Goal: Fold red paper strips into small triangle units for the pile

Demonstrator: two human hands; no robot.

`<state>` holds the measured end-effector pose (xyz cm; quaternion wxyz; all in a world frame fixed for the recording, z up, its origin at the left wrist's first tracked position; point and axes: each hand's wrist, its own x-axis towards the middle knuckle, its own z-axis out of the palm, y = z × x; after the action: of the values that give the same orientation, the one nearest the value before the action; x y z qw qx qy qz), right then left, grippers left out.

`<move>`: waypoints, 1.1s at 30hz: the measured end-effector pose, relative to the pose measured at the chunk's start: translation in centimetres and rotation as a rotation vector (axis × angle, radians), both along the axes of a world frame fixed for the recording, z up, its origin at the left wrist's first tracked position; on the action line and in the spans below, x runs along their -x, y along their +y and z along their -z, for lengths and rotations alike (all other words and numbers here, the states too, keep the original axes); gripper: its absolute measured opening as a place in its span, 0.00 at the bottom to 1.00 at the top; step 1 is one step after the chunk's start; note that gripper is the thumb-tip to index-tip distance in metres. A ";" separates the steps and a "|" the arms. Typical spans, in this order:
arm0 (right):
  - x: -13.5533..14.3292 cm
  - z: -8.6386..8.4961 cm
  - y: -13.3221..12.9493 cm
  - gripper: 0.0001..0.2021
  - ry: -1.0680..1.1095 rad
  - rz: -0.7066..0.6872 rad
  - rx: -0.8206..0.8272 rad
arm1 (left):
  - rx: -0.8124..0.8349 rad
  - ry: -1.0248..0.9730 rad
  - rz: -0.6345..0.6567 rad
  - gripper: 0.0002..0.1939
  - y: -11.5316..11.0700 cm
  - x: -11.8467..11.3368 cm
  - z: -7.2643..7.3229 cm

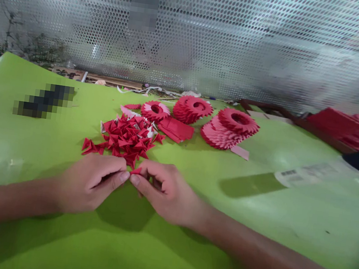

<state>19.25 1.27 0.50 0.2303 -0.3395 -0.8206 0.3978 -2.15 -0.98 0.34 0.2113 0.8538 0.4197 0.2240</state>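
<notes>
Between my fingertips is a small piece of folded red paper (136,171), mostly covered by the thumbs. My left hand (95,183) pinches its left end, thumb against bent fingers. From the other side my right hand (166,190) pinches the same piece. Just beyond my hands lies a pile of red folded paper triangles (129,136) with a few white faces among them. Behind the pile sits a low red and pink paper ring (155,110). Flat red paper strips (176,129) lie to the right of the pile.
Two taller ring stacks, one red (192,109) and one red and pink (230,128), stand farther back. A clear bottle with a dark cap (321,172) lies at right. Red paper (350,127) is at far right. A perforated metal sheet (193,34) rises behind the green table (123,251).
</notes>
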 end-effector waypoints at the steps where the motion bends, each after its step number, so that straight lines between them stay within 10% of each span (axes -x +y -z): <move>1: -0.2 -0.1 0.4 0.15 -0.043 0.001 -0.026 | -0.024 0.029 -0.020 0.19 0.1 0.1 -0.2; 9: -4.7 -0.6 7.9 0.14 -0.613 0.429 -0.727 | -0.262 0.308 -0.308 0.21 2.7 2.5 -1.2; 23: -5.6 0.3 9.6 0.20 -0.824 0.447 -0.792 | -0.476 0.162 -0.063 0.14 2.0 2.7 -0.2; 33: -5.9 0.8 10.0 0.13 -0.588 0.500 -0.701 | -0.512 0.188 0.001 0.14 1.6 2.2 -0.2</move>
<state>25.18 11.28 -0.27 0.1779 -0.5248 -0.8285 -0.0802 -4.31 0.64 0.58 -0.0510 0.8966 0.3670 0.2424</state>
